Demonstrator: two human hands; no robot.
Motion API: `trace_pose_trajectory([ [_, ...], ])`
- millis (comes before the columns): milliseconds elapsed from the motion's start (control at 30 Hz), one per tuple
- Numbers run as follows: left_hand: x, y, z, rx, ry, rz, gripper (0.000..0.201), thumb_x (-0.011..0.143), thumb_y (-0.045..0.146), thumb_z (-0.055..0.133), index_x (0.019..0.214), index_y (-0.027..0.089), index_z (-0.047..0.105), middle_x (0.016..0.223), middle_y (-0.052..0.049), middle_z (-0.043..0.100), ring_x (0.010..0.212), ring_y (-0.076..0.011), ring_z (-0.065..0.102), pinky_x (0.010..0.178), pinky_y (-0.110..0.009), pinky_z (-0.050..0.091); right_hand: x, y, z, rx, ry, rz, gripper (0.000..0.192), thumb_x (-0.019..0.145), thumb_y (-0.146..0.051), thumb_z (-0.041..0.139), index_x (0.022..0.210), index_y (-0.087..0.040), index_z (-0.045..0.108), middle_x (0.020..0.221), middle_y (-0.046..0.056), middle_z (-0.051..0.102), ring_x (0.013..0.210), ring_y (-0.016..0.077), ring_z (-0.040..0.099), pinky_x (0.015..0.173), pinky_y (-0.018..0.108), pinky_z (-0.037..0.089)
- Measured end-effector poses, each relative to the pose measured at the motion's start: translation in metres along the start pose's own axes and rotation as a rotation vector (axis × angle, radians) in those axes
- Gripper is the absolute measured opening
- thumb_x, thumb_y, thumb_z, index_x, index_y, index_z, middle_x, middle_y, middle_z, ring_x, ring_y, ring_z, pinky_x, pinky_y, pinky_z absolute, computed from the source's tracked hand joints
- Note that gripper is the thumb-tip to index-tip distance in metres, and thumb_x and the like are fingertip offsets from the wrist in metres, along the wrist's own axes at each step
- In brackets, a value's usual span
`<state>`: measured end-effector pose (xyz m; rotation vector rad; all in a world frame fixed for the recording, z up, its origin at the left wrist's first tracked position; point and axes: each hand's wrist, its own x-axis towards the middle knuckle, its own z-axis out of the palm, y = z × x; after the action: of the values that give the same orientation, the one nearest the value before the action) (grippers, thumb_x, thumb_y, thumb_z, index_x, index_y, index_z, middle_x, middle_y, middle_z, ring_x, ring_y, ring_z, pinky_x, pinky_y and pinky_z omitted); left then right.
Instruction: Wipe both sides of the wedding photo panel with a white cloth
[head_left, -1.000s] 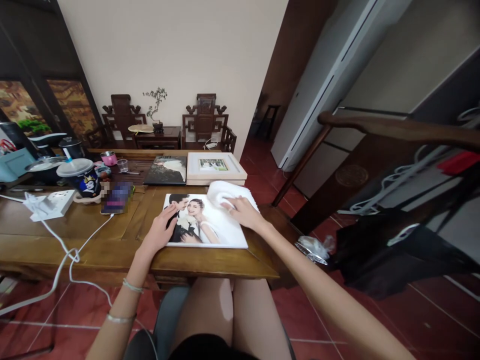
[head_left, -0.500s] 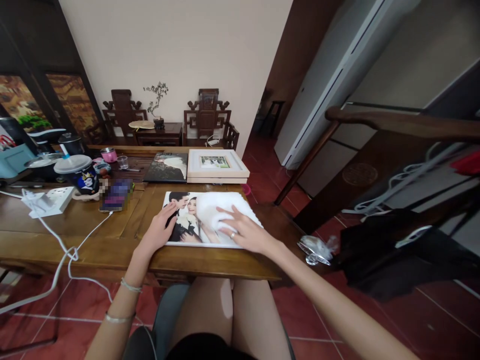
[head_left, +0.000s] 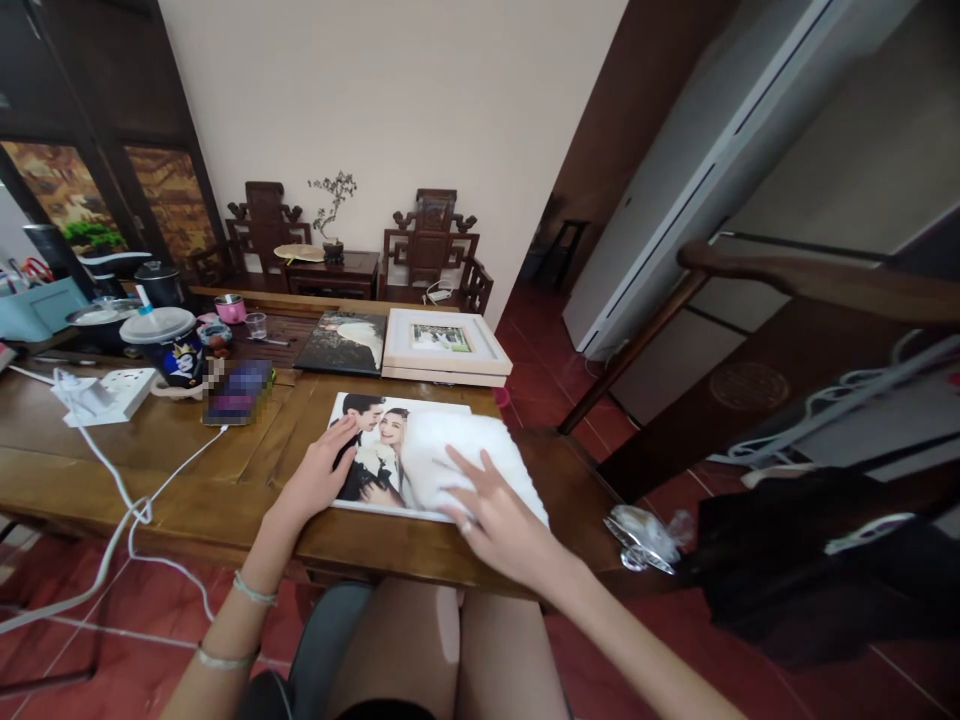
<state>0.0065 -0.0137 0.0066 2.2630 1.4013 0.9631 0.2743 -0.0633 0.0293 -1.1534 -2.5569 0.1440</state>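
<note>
Right hand: the right hand [head_left: 495, 515] lies flat, fingers spread wide, pressing a white cloth [head_left: 472, 465] onto the photo print [head_left: 375, 455]; it grips nothing; since a second ago it has slid from the print's far right corner down to its near right edge, the cloth coming with it
Left hand: the left hand [head_left: 319, 475] rests open, palm down, on the near left part of the print, fingers loosely apart; it has stayed in the same spot
Photo print: lies flat on the wooden table [head_left: 112, 470] near its front edge; the cloth now covers most of the print's right half, where earlier it was bunched at the far corner
Beyond the print: a framed picture [head_left: 446, 345] lies flat just behind it, with a dark photo album [head_left: 337, 342] touching the frame's left side
Left of the print: a phone [head_left: 236, 390] with a white cable, then a lidded cup [head_left: 169, 345] and a white power strip [head_left: 112, 393] farther left
Right of the print: a crumpled clear wrapper [head_left: 645, 535] lies past the table's end
</note>
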Motion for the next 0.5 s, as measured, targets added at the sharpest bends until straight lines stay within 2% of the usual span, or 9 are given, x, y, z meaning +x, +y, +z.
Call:
trace_pose_trajectory([
  [100,-0.001,-0.001,0.001,0.002,-0.007,-0.002,0.043,0.093,0.032,0.037,0.131,0.019,0.050,0.143,-0.008,0.043,0.134,-0.0213,0.036,0.112,-0.044,0.027,-0.027,-0.017,-0.006,0.060,-0.010,-0.090,0.023,0.088,-0.017,0.045,0.088,-0.020,0.068,0.137,0.009,0.049,0.138,0.0270,0.024,0.111,0.060,0.018],
  [200,-0.001,-0.003,0.000,0.016,-0.011,-0.002,0.043,0.093,0.033,0.036,0.131,0.020,0.050,0.143,-0.007,0.042,0.134,-0.0215,0.035,0.112,-0.045,0.027,-0.030,-0.011,-0.010,0.102,0.016,-0.133,0.023,0.087,-0.016,0.046,0.083,-0.020,0.068,0.138,0.009,0.049,0.137,0.0264,0.028,0.112,0.059,0.019],
  [367,0.000,-0.006,-0.001,0.021,-0.019,0.004,0.044,0.093,0.036,0.038,0.132,0.018,0.050,0.143,-0.008,0.043,0.134,-0.0214,0.035,0.112,-0.043,0.026,-0.002,0.022,-0.008,0.096,0.049,-0.053,0.024,0.090,-0.022,0.046,0.093,-0.017,0.069,0.132,0.016,0.053,0.130,0.0271,0.041,0.110,0.058,0.022],
  [500,0.001,-0.006,-0.003,0.014,-0.009,0.011,0.044,0.092,0.038,0.039,0.130,0.019,0.052,0.142,-0.008,0.044,0.133,-0.0221,0.037,0.112,-0.044,0.027,0.022,0.045,-0.002,0.066,0.101,0.000,0.026,0.091,-0.025,0.046,0.100,-0.015,0.068,0.130,0.019,0.054,0.131,0.0269,0.039,0.109,0.058,0.022],
])
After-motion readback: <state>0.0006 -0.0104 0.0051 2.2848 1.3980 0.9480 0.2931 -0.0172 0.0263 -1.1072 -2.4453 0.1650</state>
